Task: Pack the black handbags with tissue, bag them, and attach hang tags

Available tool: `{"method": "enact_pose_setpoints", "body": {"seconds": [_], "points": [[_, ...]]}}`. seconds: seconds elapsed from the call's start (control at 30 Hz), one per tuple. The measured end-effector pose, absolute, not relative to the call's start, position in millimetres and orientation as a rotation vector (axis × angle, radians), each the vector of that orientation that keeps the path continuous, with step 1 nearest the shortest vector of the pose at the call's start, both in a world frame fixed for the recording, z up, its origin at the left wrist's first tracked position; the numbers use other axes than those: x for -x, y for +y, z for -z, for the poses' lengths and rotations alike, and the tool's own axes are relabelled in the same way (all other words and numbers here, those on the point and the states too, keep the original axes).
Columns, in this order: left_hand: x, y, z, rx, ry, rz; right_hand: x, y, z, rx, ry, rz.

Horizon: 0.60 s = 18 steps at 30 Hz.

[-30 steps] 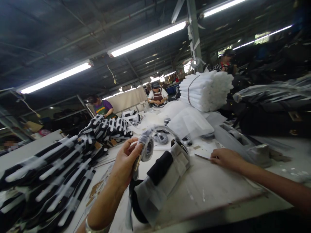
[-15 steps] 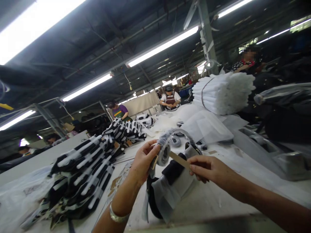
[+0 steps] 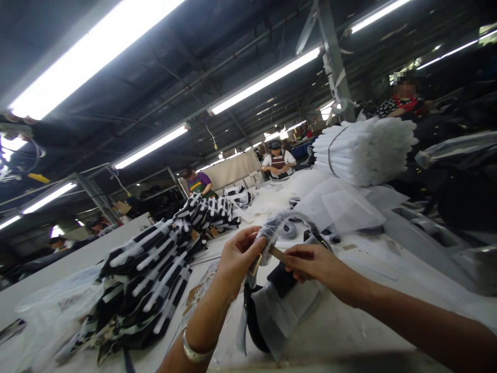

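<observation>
My left hand (image 3: pixel 238 259) pinches a curved strap wrapped in clear plastic (image 3: pixel 272 228), which arches over toward the right. My right hand (image 3: pixel 318 267) is closed on a narrow tan strip (image 3: pixel 278 254), whose far end reaches the wrapped strap beside my left fingers. Fingers hide part of both pieces. Below the hands, a black item partly covered in pale translucent wrapping (image 3: pixel 254 321) rests on the white table (image 3: pixel 334 331); it appears joined to the strap. A coil wrapped in plastic (image 3: pixel 288 229) lies just behind the strap.
A pile of black items with white wrapped straps (image 3: pixel 151 274) covers the left side. Translucent sheets (image 3: pixel 341 202) and a banded bundle of white rolls (image 3: pixel 361 150) lie at the back right. A grey machine (image 3: pixel 430 238) stands right. Several co-workers are farther off.
My right hand has moved left along the tan strip, closer to my left hand, so less of the strip shows. The camera view has shifted slightly left.
</observation>
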<state>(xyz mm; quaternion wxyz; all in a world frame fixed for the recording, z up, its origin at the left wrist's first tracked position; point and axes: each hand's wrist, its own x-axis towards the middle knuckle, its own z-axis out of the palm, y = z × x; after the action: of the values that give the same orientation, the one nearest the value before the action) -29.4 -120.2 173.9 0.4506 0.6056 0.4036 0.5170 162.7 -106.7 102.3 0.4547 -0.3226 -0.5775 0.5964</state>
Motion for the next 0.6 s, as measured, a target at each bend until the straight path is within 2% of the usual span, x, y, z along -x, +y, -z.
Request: {"method": "enact_pose_setpoints", "body": {"seconds": [0.17,0.27,0.6], "points": [[30.6,-120.1,-170.5,-1.540,1.026,-1.255,-164.9,-109.3,-99.4,0.865,-1.354,-1.462],[27.9,-118.5,-166.6,-1.618,1.005,-1.205,-159.7,-110.9,-107.6,0.743,-1.300,-1.479],[23.8,-125.0,-169.4,-1.777,1.011,-1.255,-156.4,-125.8,-127.6,0.544,-1.170,-1.742]]}}
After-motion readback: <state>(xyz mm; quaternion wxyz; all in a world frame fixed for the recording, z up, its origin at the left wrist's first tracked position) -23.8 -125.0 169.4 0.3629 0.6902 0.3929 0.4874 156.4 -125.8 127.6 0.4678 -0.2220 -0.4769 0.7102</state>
